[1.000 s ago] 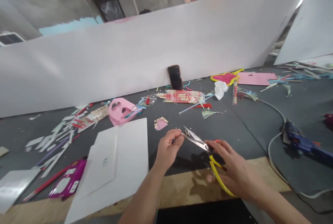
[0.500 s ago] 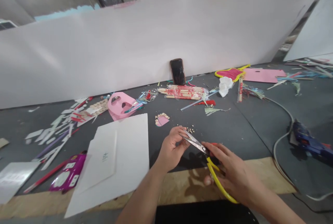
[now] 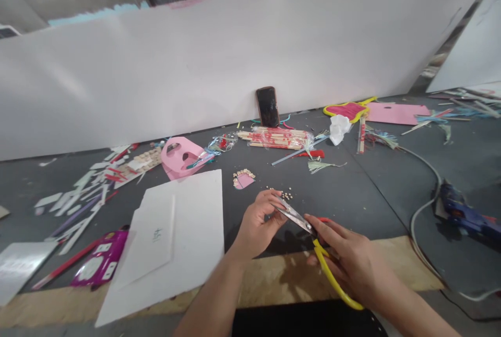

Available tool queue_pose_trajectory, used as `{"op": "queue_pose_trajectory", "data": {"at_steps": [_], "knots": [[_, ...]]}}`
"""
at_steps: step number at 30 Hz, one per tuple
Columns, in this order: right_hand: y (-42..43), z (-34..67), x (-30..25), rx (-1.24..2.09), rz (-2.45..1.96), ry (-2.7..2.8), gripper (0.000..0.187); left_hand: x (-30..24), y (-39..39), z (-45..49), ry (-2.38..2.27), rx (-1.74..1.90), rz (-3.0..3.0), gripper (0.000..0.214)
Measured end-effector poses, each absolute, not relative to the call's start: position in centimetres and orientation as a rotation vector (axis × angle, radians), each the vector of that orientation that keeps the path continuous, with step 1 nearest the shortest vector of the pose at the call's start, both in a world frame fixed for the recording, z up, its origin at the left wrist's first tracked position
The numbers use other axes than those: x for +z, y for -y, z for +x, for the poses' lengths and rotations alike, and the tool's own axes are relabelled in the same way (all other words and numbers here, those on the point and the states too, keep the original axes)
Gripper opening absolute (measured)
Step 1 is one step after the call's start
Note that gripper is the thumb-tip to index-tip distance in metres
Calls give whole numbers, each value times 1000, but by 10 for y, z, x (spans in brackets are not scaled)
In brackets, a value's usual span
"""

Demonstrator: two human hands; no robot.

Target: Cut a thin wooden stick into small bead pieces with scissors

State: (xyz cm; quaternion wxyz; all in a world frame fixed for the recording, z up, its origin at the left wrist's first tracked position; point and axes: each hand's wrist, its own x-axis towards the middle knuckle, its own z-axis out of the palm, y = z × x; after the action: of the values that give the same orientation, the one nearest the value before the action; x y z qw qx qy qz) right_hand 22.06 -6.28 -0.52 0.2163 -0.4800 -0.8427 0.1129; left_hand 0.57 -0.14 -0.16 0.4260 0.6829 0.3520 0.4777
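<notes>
My right hand point(image 3: 348, 259) is wrapped around a pair of scissors point(image 3: 297, 218) with yellow handles, its thumb side partly hidden below them. The metal blades point left and lie slightly apart at my left hand point(image 3: 258, 225). That hand's fingers are pinched together beside the blades; whatever is between them is too small to make out. A bit of red shows behind my right fingers. Just beyond my left hand, small pale beads point(image 3: 287, 194) are scattered on the dark table. A small pink piece point(image 3: 245, 180) edged with similar beads lies further back.
White boards point(image 3: 195, 222) lie at left, near a purple packet point(image 3: 102, 256) and many loose strips. A pink mask-like cutout point(image 3: 183, 152), wrapped chopsticks point(image 3: 279, 139) and a propped phone point(image 3: 267, 106) are at the back. A blue glue gun point(image 3: 465, 214) with a cable stands right.
My right thumb has risen slightly and the scissors' handles have shifted a little to the right. My left hand keeps nearly the same place and pinch.
</notes>
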Motion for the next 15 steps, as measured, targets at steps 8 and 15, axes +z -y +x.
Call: {"op": "queue_pose_trajectory", "data": {"at_steps": [8, 15], "knots": [[61, 216, 7, 461, -1356, 2258, 44, 0, 4, 7, -963, 1205, 1591, 16], [62, 210, 3, 512, -1353, 2247, 45, 0, 3, 7, -978, 1295, 1651, 14]]}}
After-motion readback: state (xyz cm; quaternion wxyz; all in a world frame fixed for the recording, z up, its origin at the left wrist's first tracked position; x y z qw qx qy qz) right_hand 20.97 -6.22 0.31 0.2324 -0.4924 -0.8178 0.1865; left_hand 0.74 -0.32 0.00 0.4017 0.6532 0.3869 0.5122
